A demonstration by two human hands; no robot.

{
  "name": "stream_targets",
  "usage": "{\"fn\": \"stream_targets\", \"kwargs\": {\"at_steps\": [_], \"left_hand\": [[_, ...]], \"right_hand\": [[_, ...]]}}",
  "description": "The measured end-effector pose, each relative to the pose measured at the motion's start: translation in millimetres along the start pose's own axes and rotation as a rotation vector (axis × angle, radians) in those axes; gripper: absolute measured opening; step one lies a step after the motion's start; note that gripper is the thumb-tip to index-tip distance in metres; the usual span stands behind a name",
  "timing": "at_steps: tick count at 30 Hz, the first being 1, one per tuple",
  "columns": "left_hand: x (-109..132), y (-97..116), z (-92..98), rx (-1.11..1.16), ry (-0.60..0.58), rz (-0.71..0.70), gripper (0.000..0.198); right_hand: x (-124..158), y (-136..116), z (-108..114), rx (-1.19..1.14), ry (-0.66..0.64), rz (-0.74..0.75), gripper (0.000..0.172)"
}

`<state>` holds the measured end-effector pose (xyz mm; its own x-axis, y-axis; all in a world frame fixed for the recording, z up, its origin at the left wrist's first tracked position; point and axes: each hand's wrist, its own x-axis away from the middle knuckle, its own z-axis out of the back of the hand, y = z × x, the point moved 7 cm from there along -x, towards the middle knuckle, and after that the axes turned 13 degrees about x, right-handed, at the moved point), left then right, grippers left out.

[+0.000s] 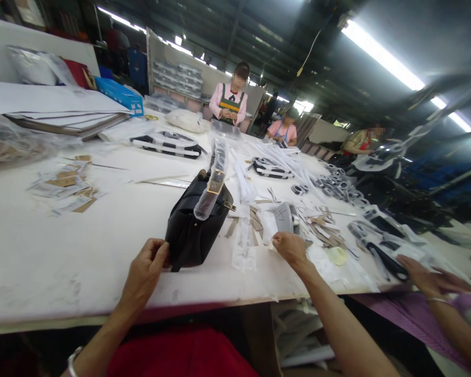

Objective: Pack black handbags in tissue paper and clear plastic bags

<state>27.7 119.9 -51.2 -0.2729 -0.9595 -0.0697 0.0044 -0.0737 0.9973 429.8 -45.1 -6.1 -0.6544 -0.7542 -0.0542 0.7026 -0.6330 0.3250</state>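
A black handbag (pixel 196 225) stands tilted on the white table in front of me. Its strap (pixel 215 180) rises from the top, wrapped in clear plastic, with a gold-coloured fitting on it. My left hand (pixel 146 269) pinches the bag's lower left edge between thumb and fingers. To the right of the bag, my right hand (pixel 291 248) is closed in a fist, apart from the bag. Whatever is in its fingers, if anything, is hidden. Just behind that fist lies a grey curved piece (pixel 286 217) with a mark drawn on it.
Paper and card scraps (pixel 76 183) lie at the left, more strips (pixel 324 228) at the right. Wrapped black bags (pixel 167 144) rest farther back, near a blue box (pixel 120 96). A co-worker's hands (pixel 424 275) are at the right edge. Other people work across the table.
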Motion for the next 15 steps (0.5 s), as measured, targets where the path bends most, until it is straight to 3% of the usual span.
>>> {"fn": "stream_targets", "kwargs": {"at_steps": [11,15], "left_hand": [[1,2,-1.9,0.049,0.022,-0.009,0.041],[1,-2,9.4,0.147,0.146,-0.008,0.043]], "right_hand": [[4,-4,6,-0.017,0.008,0.003,0.025],[9,2,14,-0.057,0.046,-0.049,0.026]]}}
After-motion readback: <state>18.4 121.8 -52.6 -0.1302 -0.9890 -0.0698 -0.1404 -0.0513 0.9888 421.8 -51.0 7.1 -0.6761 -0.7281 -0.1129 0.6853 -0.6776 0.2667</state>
